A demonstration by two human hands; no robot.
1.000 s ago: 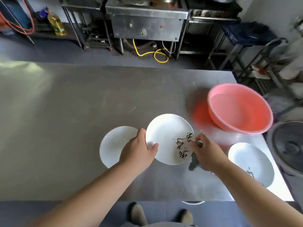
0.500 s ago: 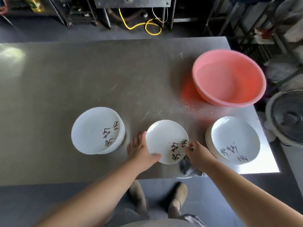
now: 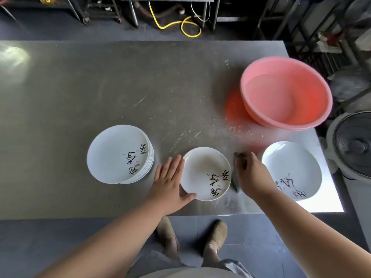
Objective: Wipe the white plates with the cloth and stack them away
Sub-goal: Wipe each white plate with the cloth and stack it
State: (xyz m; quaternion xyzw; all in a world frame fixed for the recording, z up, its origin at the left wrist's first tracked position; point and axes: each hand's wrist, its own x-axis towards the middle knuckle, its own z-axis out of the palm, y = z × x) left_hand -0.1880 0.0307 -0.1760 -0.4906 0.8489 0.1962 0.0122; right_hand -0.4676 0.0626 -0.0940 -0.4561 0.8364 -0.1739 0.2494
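**One plate on the counter, two piles either side**

The plate [image 3: 205, 173] sits alone near the counter's [image 3: 80, 93] front edge, right between the two hands, and there's a faint brownish smear across its middle, so by my read this one isn't clean. The left hand [image 3: 168, 185] lies flat and spread against its left rim, thumb hooked at the near edge, steadying rather than gripping. Just off the right rim, the right hand [image 3: 251, 173] has its fingers [image 3: 242, 163] bunched around the dark cloth [image 3: 235, 181], which hangs down to the counter beside the plate, not on it. Left of all this stands a stack [image 3: 120, 154], several plates deep; I'd call that the finished pile. On the right another pile [image 3: 291, 169] waits, partly behind the right wrist, probably the ones left to wipe; how many I cannot tell. Beyond it, a pink basin [image 3: 287, 93] at the far right. Work's well underway, not near done.
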